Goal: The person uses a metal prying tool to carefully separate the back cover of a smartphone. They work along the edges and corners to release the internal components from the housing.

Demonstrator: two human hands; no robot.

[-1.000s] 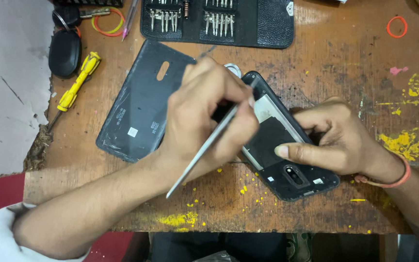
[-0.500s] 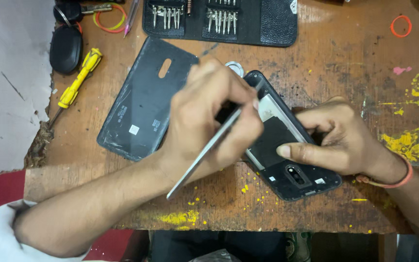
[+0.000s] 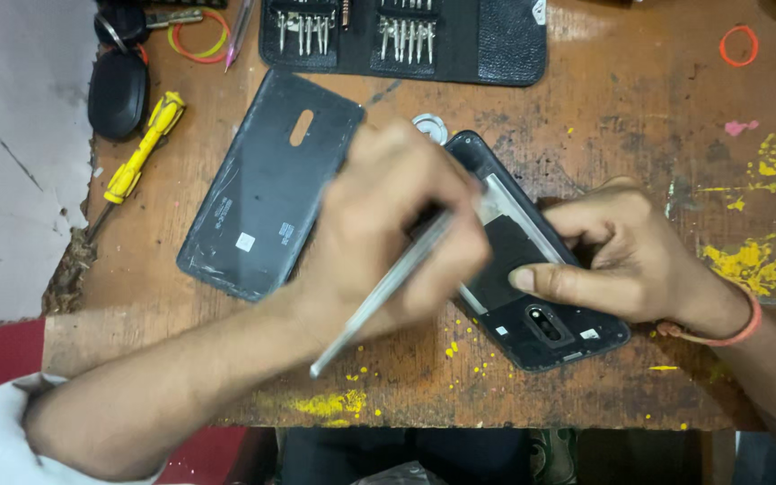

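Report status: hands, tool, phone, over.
Left hand grips metal tool, tip hidden over opened phone. Right hand pins phone down. Detached back cover lies left, apart.

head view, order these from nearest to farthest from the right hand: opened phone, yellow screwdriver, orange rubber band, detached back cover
1. Opened phone: under the right hand, touching it.
2. Detached back cover: left of the phone, beyond the left hand.
3. Orange rubber band: top right corner of the table; close to the cover's rank, hard to call.
4. Yellow screwdriver: far left edge.
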